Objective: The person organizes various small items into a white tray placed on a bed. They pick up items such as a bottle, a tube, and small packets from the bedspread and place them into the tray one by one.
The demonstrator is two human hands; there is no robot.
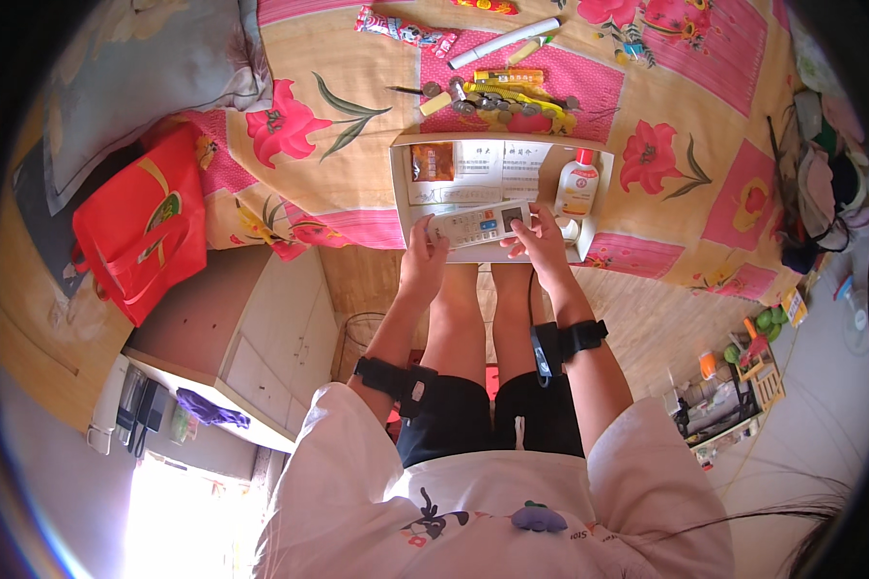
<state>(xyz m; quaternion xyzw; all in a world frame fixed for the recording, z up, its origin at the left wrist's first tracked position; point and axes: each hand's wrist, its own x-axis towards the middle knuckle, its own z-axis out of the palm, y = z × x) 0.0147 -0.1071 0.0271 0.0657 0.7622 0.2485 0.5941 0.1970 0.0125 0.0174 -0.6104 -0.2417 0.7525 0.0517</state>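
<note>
A white remote control [471, 227] with grey, blue and orange buttons and a small dark display lies across both my hands. My left hand [423, 253] grips its button end. At the display end, my right hand [536, 235] holds it with the thumb near the screen. Both hands are over the near side of a shallow white box [603, 181]. Inside the box are a brown packet [433, 161], printed and handwritten paper [478, 170], and a white bottle with a red cap [578, 184]. A round white item [570, 230] beside my right hand is partly hidden.
The box sits at the edge of a bed with a flowered cover [347, 181]. Beyond it lie several coins [507, 110], a white marker [505, 43] and a candy wrapper [405, 32]. A red bag [148, 228] and pillow [145, 94] are left; clothing [822, 174] is piled right.
</note>
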